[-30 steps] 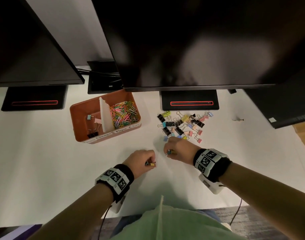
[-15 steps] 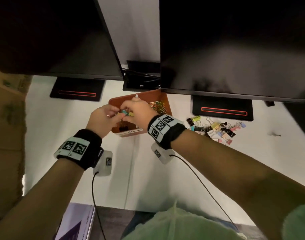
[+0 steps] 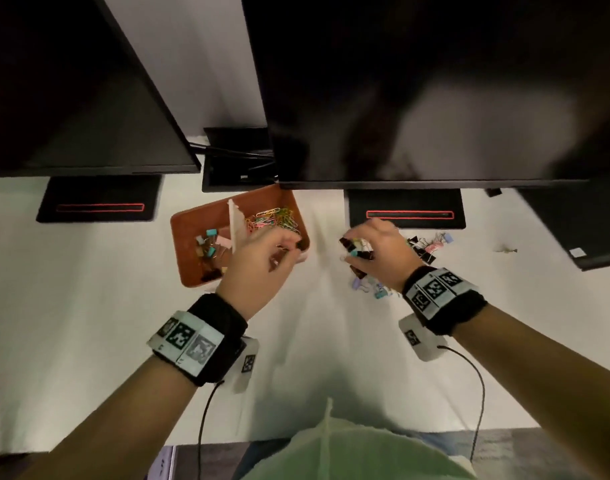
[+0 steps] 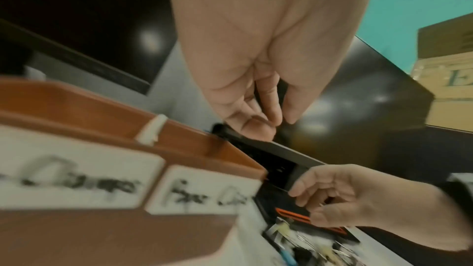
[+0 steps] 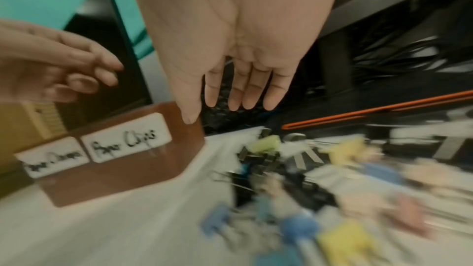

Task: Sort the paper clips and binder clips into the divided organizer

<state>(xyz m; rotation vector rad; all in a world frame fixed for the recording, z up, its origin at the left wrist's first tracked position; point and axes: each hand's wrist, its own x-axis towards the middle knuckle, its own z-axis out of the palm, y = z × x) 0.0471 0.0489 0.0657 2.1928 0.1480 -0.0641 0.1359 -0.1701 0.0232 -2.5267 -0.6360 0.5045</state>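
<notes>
On my far left I see a black monitor stand base (image 3: 97, 198) on the white desk (image 3: 88, 306). Next comes the brown divided organizer (image 3: 189, 258): its left compartment holds several binder clips (image 3: 208, 244), a white divider (image 3: 235, 225) stands in the middle, and the right compartment holds coloured paper clips (image 3: 275, 218). Two handwritten labels (image 5: 128, 139) sit on its front wall. My left hand (image 3: 262, 265) hovers over the organizer's near right corner, fingers loosely curled and holding nothing I can make out. To the right, my right hand (image 3: 376, 251) hangs above the loose pile of binder clips (image 3: 424, 245) on the desk, fingers straight and slightly spread, gripping nothing. Behind it sits a second monitor base (image 3: 407, 209).
</notes>
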